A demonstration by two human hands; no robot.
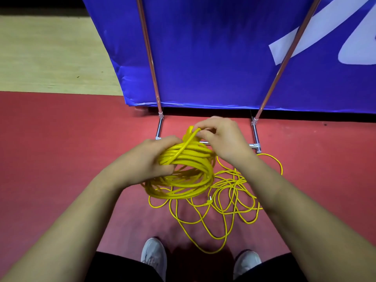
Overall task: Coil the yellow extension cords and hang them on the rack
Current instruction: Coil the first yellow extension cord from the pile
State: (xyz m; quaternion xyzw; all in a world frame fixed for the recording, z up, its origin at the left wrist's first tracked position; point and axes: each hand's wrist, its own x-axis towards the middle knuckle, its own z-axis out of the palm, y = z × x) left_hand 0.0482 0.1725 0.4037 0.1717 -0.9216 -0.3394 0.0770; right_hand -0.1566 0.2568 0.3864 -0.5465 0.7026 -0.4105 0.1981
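You have one yellow cord wound into a thick bundle of loops, lifted off the floor, with one strand laid across the top of the coil. A second, thinner yellow cord lies loose and tangled below it. The rack, a chrome tube frame, stands just behind.

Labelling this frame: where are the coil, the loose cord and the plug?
coil (189, 180): head view, lower loops.
loose cord (223, 226): head view, strand on floor.
plug (209, 200): head view, its pale prong end.
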